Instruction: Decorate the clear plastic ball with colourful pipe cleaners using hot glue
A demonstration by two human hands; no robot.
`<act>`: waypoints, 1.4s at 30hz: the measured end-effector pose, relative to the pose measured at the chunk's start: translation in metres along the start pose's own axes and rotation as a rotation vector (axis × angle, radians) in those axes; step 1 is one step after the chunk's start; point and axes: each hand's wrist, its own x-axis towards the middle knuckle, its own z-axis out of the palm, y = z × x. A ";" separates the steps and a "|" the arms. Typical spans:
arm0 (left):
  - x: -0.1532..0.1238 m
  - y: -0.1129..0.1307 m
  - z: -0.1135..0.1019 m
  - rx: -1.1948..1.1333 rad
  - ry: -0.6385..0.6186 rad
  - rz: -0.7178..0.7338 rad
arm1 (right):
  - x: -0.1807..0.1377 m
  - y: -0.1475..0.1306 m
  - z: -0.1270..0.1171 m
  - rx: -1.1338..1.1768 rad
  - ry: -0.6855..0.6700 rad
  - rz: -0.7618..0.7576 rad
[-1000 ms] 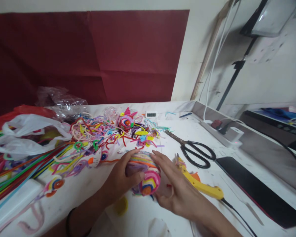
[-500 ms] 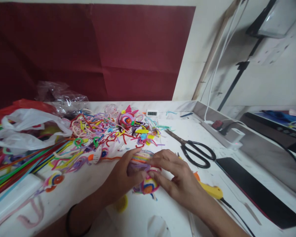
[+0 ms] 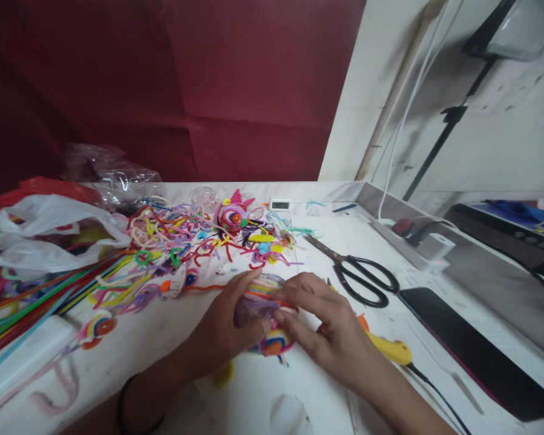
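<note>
Between my two hands is a rounded pipe-cleaner craft piece (image 3: 274,344), wrapped in striped and coiled colours, with an orange and blue spiral on its near side. My left hand (image 3: 233,326) curls around its left side, thumb across the front. From the right, my right hand (image 3: 324,317) pinches it, thumb and fingers pressed on the stems. Purplish, see-through surface shows between the thumbs. Part of the piece is hidden by my fingers. Just below it lies a yellow disc (image 3: 224,373), partly covered. Farther back sits a similar pink pipe-cleaner ball (image 3: 233,219) with pointed pink tips.
Loose pipe cleaners (image 3: 163,232) pile up at the back left, beside a white plastic bag (image 3: 58,232). To the right lie black-handled scissors (image 3: 362,278), a yellow glue gun (image 3: 390,348) with a cord, and a black phone (image 3: 471,350). A power strip (image 3: 408,244) runs along the edge.
The view has shifted slightly. My right thumb has moved a little up on the craft piece, and both hands stay on it.
</note>
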 end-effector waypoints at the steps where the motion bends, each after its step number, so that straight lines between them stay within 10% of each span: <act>1: 0.000 0.000 0.000 -0.009 -0.003 -0.010 | 0.001 0.000 0.000 -0.009 -0.002 -0.003; 42: -0.008 0.004 0.004 0.361 -0.089 0.288 | -0.010 -0.005 0.004 -0.014 0.036 0.103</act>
